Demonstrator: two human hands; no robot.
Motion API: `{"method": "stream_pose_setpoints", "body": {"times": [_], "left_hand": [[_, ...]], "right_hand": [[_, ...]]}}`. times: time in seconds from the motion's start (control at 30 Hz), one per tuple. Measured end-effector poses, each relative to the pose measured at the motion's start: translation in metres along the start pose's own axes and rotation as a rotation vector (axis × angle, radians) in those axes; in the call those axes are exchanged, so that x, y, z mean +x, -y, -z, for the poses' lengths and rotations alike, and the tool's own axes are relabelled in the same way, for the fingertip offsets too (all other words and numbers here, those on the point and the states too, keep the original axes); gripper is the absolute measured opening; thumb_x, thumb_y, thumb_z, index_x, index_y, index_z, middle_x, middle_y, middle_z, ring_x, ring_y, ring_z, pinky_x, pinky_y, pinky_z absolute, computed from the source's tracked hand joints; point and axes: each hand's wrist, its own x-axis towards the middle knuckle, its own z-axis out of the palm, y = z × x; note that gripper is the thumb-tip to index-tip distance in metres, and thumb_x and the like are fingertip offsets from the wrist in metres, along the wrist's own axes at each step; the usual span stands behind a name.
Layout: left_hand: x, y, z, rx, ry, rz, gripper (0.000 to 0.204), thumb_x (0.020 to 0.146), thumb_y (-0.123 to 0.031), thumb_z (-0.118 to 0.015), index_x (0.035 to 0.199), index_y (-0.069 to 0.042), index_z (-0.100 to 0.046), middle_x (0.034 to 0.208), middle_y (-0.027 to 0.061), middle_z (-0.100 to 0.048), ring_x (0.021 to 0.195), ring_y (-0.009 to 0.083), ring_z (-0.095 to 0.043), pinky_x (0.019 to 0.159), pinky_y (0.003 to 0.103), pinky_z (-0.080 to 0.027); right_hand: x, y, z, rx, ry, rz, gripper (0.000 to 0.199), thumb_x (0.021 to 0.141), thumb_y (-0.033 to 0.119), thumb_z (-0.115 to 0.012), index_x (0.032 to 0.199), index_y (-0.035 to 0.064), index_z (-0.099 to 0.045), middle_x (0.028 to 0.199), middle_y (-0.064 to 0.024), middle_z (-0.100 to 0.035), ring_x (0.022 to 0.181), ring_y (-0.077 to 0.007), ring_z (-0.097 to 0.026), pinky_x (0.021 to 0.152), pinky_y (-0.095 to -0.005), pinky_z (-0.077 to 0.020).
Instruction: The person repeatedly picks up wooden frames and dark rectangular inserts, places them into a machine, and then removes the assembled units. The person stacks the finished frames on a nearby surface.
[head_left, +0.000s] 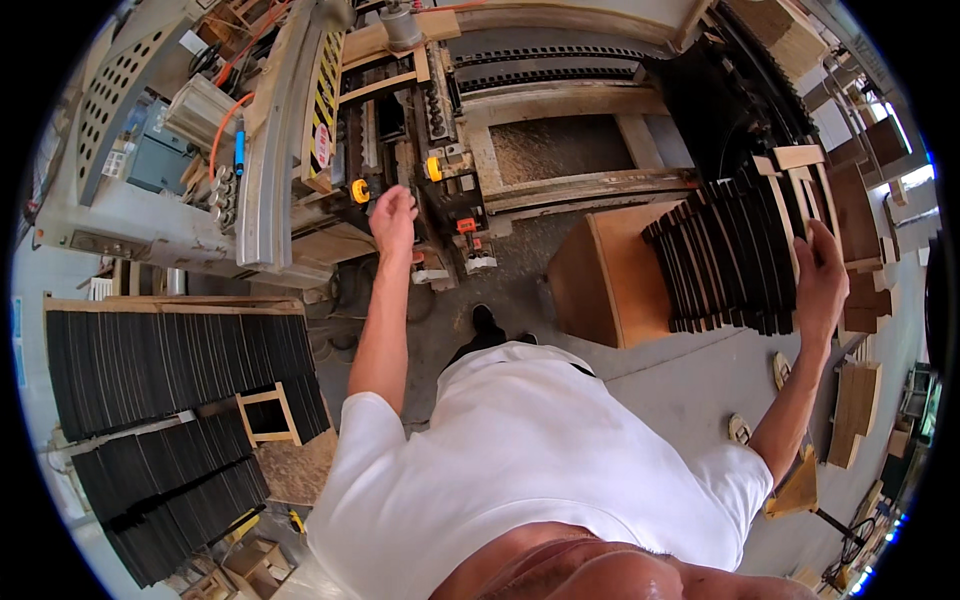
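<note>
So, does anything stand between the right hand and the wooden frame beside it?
Nothing visible does: the right hand is at the near end of the frame, with the black stack to its left.

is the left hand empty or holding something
The left hand looks empty: its fingers curl loosely near a yellow knob, with nothing visible between them. Whether the palm hides something, I cannot tell.
</note>
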Motion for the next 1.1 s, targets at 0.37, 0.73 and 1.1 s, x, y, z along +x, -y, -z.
{"method": "stream_pose_setpoints", "body": {"times": [0.37,0.73,1.1], "left_hand": [[0.203,-0.026,-0.041,-0.398,0.066,0.235,0.074,0.096,-0.045,-0.053,0.147,0.001,-0.026,0.15,0.0207,-0.033,0.136,0.035,-0.037,0.11,0.042,-0.037],[0.291,-0.018,-0.068,-0.762,-0.016,0.277,0.075,0.095,-0.039,-0.057,0.149,-0.004,-0.019,0.142,0.0263,-0.034,0.133,0.0415,-0.036,0.109,0.052,-0.037],[0.199,-0.003,-0.04,-0.847,-0.004,0.385,0.048,0.096,-0.023,-0.059,0.134,0.0,-0.042,0.136,0.017,-0.043,0.124,0.0327,-0.046,0.101,0.047,-0.046]], "right_hand": [[-0.017,0.139,-0.028,0.21,0.016,0.345,0.031,0.08,-0.004,-0.07,0.11,0.0016,-0.065,0.099,-0.0115,-0.067,0.087,-0.0214,-0.063,0.077,-0.03,-0.0502],[-0.006,0.217,-0.14,0.235,0.349,0.559,0.027,0.077,0.003,-0.07,0.104,0.003,-0.065,0.1,-0.0113,-0.068,0.089,-0.0296,-0.062,0.078,-0.0378,-0.0517],[0.037,0.282,-0.321,0.38,0.421,0.918,0.026,0.079,0.012,-0.068,0.104,0.0072,-0.064,0.094,-0.0088,-0.068,0.089,-0.0293,-0.06,0.08,-0.0392,-0.0492]]}}
